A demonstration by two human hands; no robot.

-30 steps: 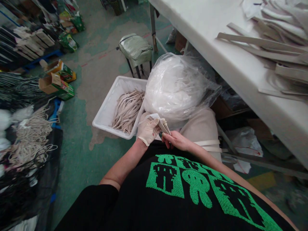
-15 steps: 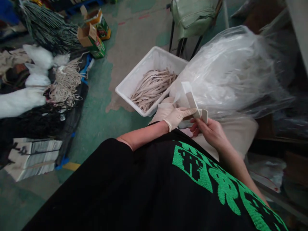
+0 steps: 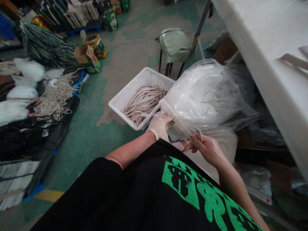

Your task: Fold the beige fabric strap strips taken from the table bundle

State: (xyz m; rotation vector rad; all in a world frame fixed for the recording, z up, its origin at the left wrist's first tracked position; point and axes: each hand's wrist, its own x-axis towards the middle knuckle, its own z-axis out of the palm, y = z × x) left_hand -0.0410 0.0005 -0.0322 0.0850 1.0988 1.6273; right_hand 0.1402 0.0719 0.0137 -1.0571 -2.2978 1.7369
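Observation:
A flat whitish strip [image 3: 181, 124] runs slantwise between my hands. My bare right hand [image 3: 207, 148] is closed on its lower end, where a short end sticks up above the fingers. My left hand [image 3: 160, 125], in a pale glove, is closed near the strip's upper part; blur hides exactly what its fingers hold. Just beyond it stands a white bin [image 3: 125, 93] with a heap of beige strips [image 3: 144, 101] inside. A large clear plastic bag [image 3: 199, 96] with white contents lies right of the bin, touching it.
A green padded stool [image 3: 175, 45] stands behind the bin. The white table's edge [image 3: 262, 67] crosses the upper right. Open cartons [image 3: 88, 59], beige cord bundles [image 3: 54, 96] and dark material lie on the left. Bags sit under the table.
My hands have moved apart, the left toward the bin, and more of the strip shows between them. The view has shifted, bringing the white table into sight at the right.

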